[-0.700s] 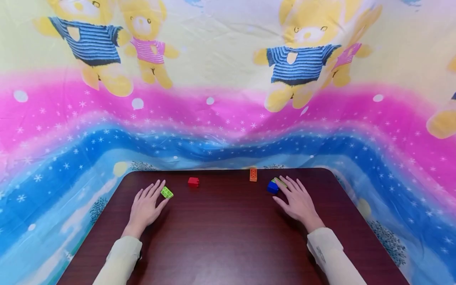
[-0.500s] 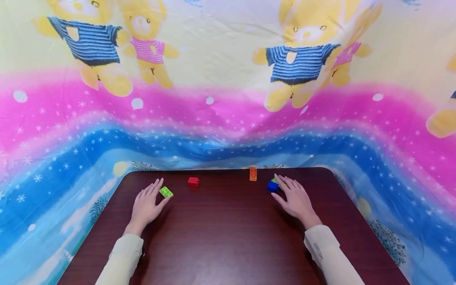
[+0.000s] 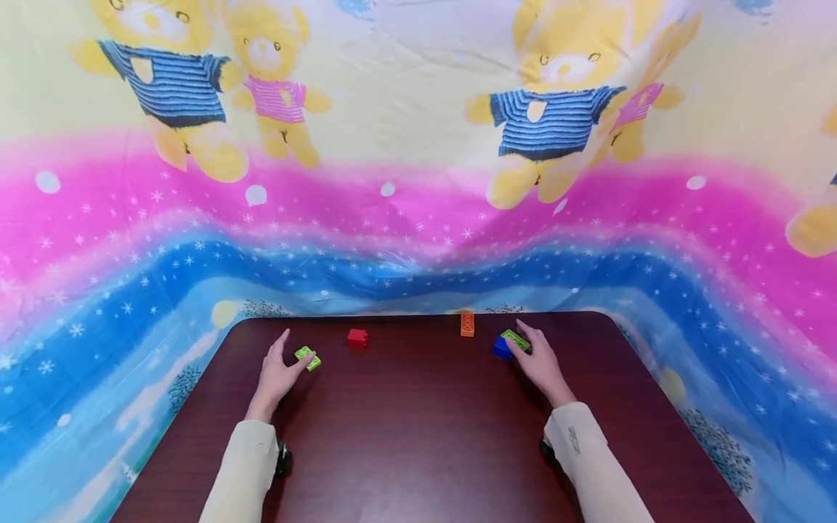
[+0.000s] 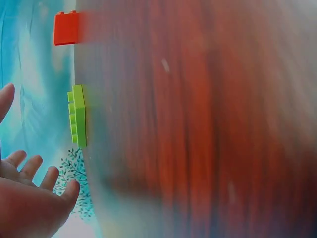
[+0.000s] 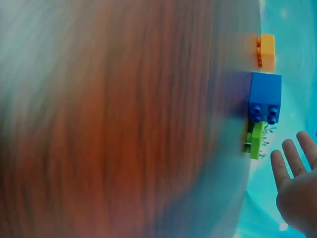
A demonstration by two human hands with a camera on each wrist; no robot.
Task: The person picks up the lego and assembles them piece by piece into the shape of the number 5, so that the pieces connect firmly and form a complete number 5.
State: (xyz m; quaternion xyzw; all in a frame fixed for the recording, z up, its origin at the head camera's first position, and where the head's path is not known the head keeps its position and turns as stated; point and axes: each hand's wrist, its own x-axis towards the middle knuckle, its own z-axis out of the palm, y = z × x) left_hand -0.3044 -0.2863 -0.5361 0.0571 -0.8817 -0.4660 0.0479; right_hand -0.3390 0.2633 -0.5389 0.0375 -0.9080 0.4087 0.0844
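Note:
My left hand (image 3: 276, 374) hovers over the table's far left with thumb and fingers apart, its palm turned inward. Just right of it lies a lime green toy brick (image 3: 304, 356), partly behind the thumb in the head view; the left wrist view shows this brick (image 4: 78, 116) with no finger on it. On the right side, my right hand (image 3: 543, 363) is held beside a blue brick (image 3: 502, 347) and another lime green brick (image 3: 516, 339), which sit close together. The right wrist view has its fingers (image 5: 293, 157) spread and clear of the blue brick (image 5: 265, 96).
A red brick (image 3: 357, 338) lies near the far edge, left of centre. An orange brick (image 3: 467, 325) stands at that edge, right of centre. Behind the dark brown table (image 3: 405, 436) hangs a cloth printed with bears (image 3: 556, 116).
Both hands have rolled from palms down to palms facing inward, and the forearms have come slightly closer together. The bricks keep their places, while the view has shifted a little.

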